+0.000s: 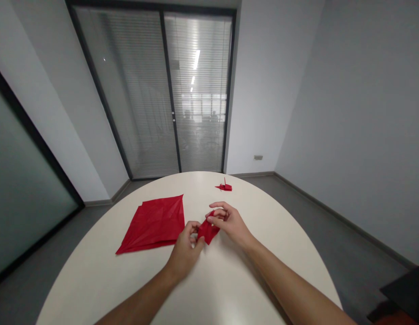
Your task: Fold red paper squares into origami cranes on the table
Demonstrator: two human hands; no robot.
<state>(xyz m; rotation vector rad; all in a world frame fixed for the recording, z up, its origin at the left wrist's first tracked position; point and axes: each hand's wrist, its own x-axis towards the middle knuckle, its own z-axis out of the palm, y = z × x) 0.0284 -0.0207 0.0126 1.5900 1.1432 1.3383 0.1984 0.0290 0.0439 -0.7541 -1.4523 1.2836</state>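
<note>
A small, partly folded piece of red paper (pixel 207 232) is held just above the white round table (pixel 230 280), near its middle. My left hand (pixel 185 246) pinches its left corner with fingers closed. My right hand (pixel 228 220) grips its upper right side, fingers curled round the paper. Both forearms reach in from the bottom of the view.
A stack of red paper sheets (pixel 154 223) lies flat to the left of my hands. A small folded red paper figure (pixel 224 186) stands near the table's far edge. Glass sliding doors with blinds (pixel 169 95) are behind the table. A dark object (pixel 404 293) sits at bottom right.
</note>
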